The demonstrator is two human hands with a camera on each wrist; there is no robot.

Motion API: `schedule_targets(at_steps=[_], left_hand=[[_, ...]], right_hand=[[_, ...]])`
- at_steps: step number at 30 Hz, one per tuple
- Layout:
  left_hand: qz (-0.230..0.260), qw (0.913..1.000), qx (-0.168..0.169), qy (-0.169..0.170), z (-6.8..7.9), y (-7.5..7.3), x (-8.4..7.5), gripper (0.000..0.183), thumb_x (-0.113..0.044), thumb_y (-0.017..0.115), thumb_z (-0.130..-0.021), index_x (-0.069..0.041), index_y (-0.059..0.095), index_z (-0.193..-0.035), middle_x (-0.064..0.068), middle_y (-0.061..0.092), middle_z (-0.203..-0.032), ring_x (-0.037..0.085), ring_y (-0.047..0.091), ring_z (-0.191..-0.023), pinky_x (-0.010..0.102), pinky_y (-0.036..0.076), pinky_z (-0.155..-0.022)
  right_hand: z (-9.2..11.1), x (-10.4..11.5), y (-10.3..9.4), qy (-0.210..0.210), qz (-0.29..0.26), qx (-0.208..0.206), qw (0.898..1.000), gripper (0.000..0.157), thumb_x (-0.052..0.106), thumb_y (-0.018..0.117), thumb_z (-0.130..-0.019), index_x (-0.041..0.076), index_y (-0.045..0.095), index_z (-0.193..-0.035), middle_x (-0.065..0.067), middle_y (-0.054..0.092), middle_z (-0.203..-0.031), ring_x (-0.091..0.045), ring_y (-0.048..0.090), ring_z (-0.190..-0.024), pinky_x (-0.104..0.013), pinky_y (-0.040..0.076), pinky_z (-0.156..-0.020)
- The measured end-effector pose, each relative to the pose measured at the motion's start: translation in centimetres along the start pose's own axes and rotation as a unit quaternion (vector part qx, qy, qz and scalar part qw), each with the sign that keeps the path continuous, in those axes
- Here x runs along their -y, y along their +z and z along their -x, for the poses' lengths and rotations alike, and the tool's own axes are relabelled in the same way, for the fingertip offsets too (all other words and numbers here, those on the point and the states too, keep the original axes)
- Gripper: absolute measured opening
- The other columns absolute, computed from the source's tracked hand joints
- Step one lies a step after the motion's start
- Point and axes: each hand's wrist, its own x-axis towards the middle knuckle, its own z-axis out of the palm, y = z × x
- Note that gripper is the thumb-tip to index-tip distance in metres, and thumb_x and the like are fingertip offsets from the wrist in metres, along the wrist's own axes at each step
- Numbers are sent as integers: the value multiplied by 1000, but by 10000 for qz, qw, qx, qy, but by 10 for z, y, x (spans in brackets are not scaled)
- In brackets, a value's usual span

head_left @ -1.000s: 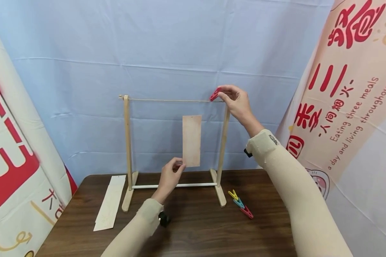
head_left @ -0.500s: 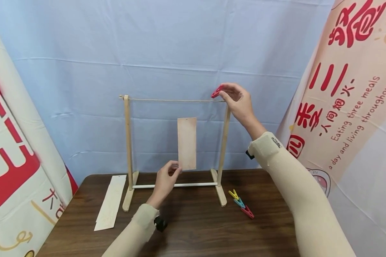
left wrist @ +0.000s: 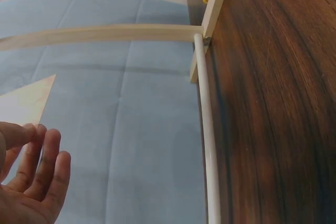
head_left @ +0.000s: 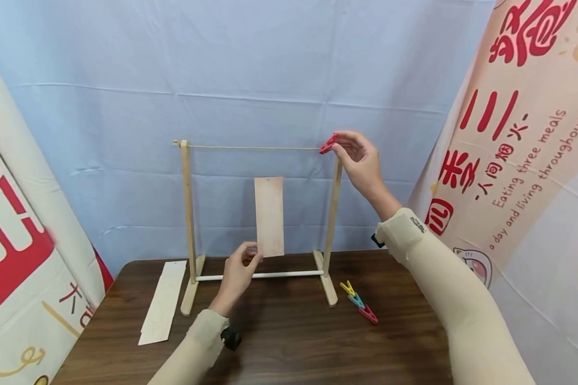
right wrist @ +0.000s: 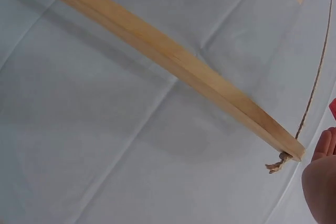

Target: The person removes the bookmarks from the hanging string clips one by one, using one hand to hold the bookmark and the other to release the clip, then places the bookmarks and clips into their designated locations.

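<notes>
In the head view my left hand pinches the lower left corner of a pale rectangular card. The card stands upright, below the string of a wooden frame and between its posts. At the frame's top right, my right hand pinches a red clothespin at the right end of the string. From the left wrist view, thumb and fingertips meet on the card's corner. Only part of the right hand and a sliver of red show at the edge of the right wrist view.
A small stack of pale cards lies at the table's left. Yellow, blue and red clothespins lie in a row right of the frame. A white rod joins the frame's feet on the dark table. Cloth hangs behind.
The left hand has moved left and slightly down with the card. The right hand lifted the red clothespin slightly, then lowered it and shifted a little right along the string.
</notes>
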Motion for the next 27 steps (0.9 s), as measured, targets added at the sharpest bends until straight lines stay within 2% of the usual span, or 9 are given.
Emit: schedule_targets(at_steps=[6,15,20,27], left_hand=[[-42,9999,-124,-94,4,-7,4,22,-14,75,-103,-13,71,-125,7,80,-101,25,77,-92,40,58,-84],[-116,9998,-96,-128,13,-13,9,23,-15,74,-104,-14,70,-127,5,79,-100,26,77,-93,36,57,-83],[-89,9998,-135,-112,17,-19,9,24,-15,75,-103,-13,70,-127,5,80,-100,28,77,-93,34,57,-82],[-85,9997,-179,-105,22,-26,15,25,-15,75,-103,-12,70,-127,6,79,-100,29,77,-93,35,59,-85]], right_hand=[[14,-2,-3,62,151,44,9999,34,-11,68,-100,-14,63,-134,-26,71,-120,-17,71,-108,-26,56,-99],[35,-8,-7,118,192,151,9996,34,-11,67,-101,-12,64,-135,-22,71,-124,-16,70,-112,-26,54,-102],[45,-12,-10,50,235,178,9996,35,-12,66,-100,-12,64,-135,-25,69,-122,-16,69,-109,-26,54,-100],[60,-20,-14,239,212,200,9993,37,-14,68,-99,-14,63,-135,-29,68,-118,-15,70,-107,-25,54,-99]])
